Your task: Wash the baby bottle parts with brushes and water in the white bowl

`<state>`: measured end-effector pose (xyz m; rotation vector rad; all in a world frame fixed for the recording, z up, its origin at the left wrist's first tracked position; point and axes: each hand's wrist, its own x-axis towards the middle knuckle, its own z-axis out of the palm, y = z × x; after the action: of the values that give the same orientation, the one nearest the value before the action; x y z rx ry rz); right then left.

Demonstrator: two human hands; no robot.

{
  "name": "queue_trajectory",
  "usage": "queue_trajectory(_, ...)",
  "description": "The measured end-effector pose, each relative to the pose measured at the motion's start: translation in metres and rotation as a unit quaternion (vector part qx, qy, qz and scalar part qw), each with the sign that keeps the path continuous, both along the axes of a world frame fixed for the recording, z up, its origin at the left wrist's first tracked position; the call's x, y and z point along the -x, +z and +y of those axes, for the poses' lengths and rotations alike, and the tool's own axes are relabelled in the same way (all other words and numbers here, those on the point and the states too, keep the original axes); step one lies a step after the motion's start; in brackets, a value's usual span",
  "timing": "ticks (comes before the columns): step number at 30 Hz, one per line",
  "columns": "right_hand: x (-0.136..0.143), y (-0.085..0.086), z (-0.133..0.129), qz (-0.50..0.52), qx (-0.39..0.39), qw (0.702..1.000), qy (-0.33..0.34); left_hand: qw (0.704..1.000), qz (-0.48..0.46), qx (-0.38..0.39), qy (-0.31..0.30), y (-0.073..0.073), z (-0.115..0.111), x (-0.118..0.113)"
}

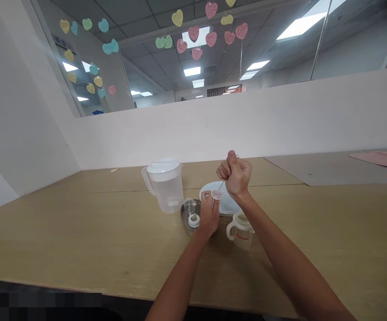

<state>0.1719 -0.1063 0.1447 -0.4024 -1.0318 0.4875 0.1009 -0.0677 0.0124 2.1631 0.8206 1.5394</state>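
Both hands work a small clear nipple-like disc with a thin wire tool above a metal tray.

Left hand (209, 214) pinches the small clear round silicone piece (216, 194) at its fingertips, just over the far edge of the shiny heart-shaped metal tray (184, 215). Right hand (235, 173) is fisted tight around a thin wire-handled brush (221, 184) whose tip meets the piece. Risk: a slip could flick the piece onto the tan wooden table (79, 223), or the right forearm could knock the small handled translucent bottle (240, 230) just near it. Clear plastic lidded pitcher (164, 183) stands left, white round plate (225, 203) far of the bottle.
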Motion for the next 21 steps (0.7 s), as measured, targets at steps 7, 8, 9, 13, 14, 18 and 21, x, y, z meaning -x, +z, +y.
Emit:
queue_trajectory(7,0.006,-0.025,0.021,-0.08,0.035,0.996,-0.036,0.992,-0.046,0.112,-0.045,0.007,-0.005,0.0)
queue_trajectory(8,0.006,-0.03,0.024,-0.094,0.043,0.994,-0.038,0.989,-0.053,0.126,-0.055,0.007,-0.005,0.001)
queue_trajectory(9,0.006,-0.034,0.028,-0.111,0.05,0.992,-0.04,0.987,-0.058,0.134,-0.064,0.006,-0.005,0.001)
queue_trajectory(13,0.006,-0.045,0.033,-0.206,0.08,0.973,-0.066,0.986,-0.075,0.124,-0.08,0.004,-0.003,0.001)
queue_trajectory(14,0.006,-0.046,0.033,-0.234,0.087,0.966,-0.071,0.986,-0.08,0.124,-0.08,0.003,-0.003,0.001)
queue_trajectory(18,0.006,-0.044,0.029,-0.312,0.124,0.941,-0.053,0.983,-0.1,0.13,-0.082,0.002,0.0,0.002)
queue_trajectory(21,0.004,-0.039,0.026,-0.341,0.146,0.929,-0.012,0.982,-0.106,0.125,-0.09,0.002,0.002,0.004)
